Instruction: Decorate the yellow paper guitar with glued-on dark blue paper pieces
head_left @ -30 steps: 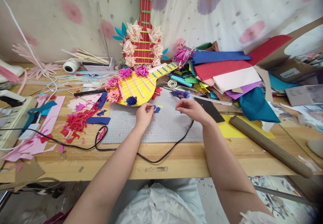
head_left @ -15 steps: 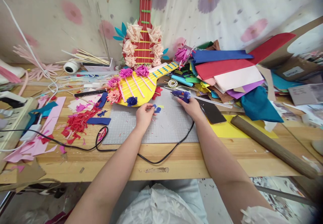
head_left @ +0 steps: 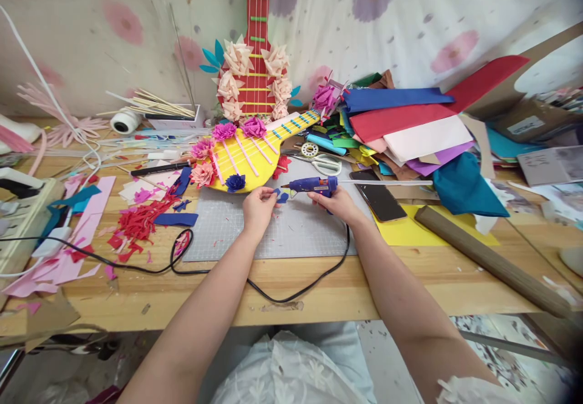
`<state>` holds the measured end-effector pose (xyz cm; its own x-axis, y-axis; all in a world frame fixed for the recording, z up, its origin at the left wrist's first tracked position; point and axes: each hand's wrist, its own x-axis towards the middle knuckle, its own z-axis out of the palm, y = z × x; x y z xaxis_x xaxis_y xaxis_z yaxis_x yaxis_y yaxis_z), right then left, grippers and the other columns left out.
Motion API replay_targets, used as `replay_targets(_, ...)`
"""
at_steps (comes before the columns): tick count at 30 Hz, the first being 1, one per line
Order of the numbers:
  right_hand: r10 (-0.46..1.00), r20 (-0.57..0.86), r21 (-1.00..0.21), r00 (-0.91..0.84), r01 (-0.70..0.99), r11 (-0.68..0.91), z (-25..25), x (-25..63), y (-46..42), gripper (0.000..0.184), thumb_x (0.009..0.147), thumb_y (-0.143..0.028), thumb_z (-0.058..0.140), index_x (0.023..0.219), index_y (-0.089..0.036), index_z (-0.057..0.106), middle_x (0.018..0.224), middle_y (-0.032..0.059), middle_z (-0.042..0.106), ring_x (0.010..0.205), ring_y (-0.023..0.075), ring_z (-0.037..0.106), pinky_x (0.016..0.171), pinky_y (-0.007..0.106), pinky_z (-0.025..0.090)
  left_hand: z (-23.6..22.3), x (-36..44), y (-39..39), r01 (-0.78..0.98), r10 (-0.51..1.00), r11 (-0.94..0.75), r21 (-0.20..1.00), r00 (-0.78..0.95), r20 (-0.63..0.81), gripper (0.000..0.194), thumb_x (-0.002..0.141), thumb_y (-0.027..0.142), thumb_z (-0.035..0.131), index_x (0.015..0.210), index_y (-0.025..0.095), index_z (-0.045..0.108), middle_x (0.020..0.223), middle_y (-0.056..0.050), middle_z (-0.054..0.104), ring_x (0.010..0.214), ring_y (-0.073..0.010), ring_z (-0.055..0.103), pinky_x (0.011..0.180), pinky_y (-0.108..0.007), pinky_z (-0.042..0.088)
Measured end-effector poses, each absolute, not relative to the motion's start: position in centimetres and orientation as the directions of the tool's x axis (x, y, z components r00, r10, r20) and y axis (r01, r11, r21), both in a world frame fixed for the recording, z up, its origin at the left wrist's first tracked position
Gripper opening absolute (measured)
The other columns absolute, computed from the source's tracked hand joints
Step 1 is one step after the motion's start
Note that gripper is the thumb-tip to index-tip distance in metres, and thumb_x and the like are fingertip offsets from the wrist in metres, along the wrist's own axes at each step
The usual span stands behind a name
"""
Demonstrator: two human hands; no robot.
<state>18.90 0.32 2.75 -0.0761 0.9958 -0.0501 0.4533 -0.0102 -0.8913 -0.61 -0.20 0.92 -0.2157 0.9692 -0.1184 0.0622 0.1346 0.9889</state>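
White embroidered top [head_left: 273, 373] at the bottom of my head-cam feed, then the bench edge [head_left: 218, 307] and a loose black cord [head_left: 314, 279].

Past that, over the grey cutting mat [head_left: 237, 234], my left hand [head_left: 257, 209] is nearly closed, fingertips pinching a small blue piece [head_left: 282, 197], paper or felt, can't tell. Right hand [head_left: 342, 205] is curled round the handle of a blue glue gun [head_left: 312, 184], nozzle pointing left, right by that piece. Clear glue stick [head_left: 387, 182] pokes out the back.

Looks like the gluing step to me, though I can't see any fresh glue. Next move calls for a steady left pinch and fine nozzle aim, fingertips clear of the hot end imo.

Just behind: the yellow toy instrument [head_left: 248, 164] with paper flowers, strips of colored sheet [head_left: 401, 118] off to the right, and the red one [head_left: 257, 82] upright at the back.

Brands? No luck. Brown box [head_left: 505, 118] has a white label [head_left: 521, 126], too blurry to read.
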Motion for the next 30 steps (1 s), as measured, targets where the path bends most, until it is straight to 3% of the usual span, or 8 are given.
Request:
replay_targets(10,0.989,0.008,-0.852,-0.148,0.516,0.085,2.64,19.09,0.2,0.04,0.066,-0.057,0.063,0.073,-0.017,0.064,0.063,0.0015,0.061,0.058,0.0138,0.053,0.057,0.027,0.043,0.94,-0.58,-0.28,0.039,0.967,0.098,0.994,-0.242,-0.086,0.008,0.071,0.018,0.061,0.078,0.014,0.058,0.069,-0.001,0.063,0.048,-0.0088,0.06,0.034,-0.015,0.037)
replay_targets(30,0.988,0.034,-0.854,-0.148,0.51,0.105,2.49,19.01,0.34,0.036,0.068,-0.054,0.063,0.072,-0.018,0.062,0.063,0.0014,0.058,0.065,0.0164,0.055,0.061,0.028,0.043,1.12,-0.51,-0.5,0.055,0.974,0.089,0.995,-0.214,-0.075,0.007,0.071,0.017,0.06,0.077,0.015,0.058,0.069,-0.001,0.063,0.046,-0.0079,0.058,0.034,-0.014,0.037)
